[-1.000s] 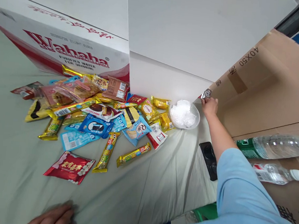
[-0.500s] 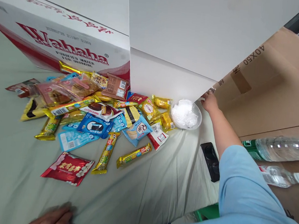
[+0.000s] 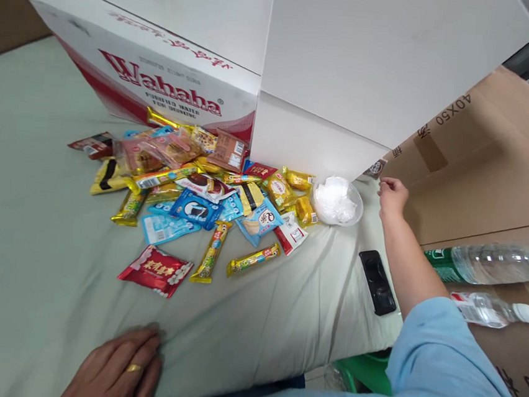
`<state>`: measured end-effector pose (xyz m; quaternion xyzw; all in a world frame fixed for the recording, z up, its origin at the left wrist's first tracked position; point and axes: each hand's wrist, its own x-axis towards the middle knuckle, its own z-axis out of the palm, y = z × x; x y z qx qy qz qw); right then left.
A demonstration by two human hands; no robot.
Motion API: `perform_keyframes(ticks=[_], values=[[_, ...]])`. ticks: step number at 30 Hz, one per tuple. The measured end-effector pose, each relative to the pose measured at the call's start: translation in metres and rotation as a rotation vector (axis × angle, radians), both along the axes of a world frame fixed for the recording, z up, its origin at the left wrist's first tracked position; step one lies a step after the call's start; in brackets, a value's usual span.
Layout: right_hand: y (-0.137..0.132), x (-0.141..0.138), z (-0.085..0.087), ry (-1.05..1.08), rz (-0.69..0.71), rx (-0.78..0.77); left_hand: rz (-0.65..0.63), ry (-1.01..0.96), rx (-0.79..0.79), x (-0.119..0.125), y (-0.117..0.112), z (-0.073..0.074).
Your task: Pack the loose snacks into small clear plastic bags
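My right hand point(image 3: 393, 197), fingers loosely bent and slightly apart, is to the right of a clear plastic bowl point(image 3: 359, 215) with white crumpled plastic in it. Just beyond its fingertips a dark brown packet point(image 3: 376, 167) pokes out by the white box's corner, apart from the hand. On the cloth at the lower left rests my left hand point(image 3: 120, 362), palm down and holding nothing, a gold ring on one finger. Before it lie a red snack packet point(image 3: 156, 270) and two yellow snack bars, one upright point(image 3: 211, 253) and one slanted point(image 3: 253, 260). Behind them is a heap of wrapped snacks point(image 3: 198, 208).
A white and red water carton point(image 3: 172, 90) and a tall white box panel point(image 3: 334, 61) stand behind the snacks. A black glasses case point(image 3: 378, 283) lies near the table's right edge. Beyond are a large brown cardboard sheet point(image 3: 493, 158), a large bottle point(image 3: 496, 264) and a small bottle point(image 3: 488, 309).
My right hand has drawn back from the white box's corner, leaving the brown packet there. The view has shifted, so more of my left hand shows on the cloth.
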<state>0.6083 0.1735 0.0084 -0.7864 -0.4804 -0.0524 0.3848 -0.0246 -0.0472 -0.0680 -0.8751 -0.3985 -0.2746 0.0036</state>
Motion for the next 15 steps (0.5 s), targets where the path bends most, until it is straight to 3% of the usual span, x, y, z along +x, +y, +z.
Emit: perform_keyframes(ticks=[2,4,8,12,15], values=[[-0.015,-0.014,0.009,0.108,0.041,0.048,0.018,0.0,0.011,0.004,-0.001,0.005],[-0.028,-0.034,0.019,0.191,0.176,0.033,0.031,0.004,0.025,0.006,-0.002,0.007],[-0.04,-0.083,0.026,0.039,0.444,-0.205,0.045,0.029,0.058,0.007,-0.004,0.007],[-0.03,-0.119,0.015,-0.076,0.338,-0.429,0.057,0.042,0.071,0.008,-0.007,0.005],[-0.024,-0.13,0.01,-0.039,0.266,-0.44,0.082,0.021,0.041,0.009,-0.011,0.005]])
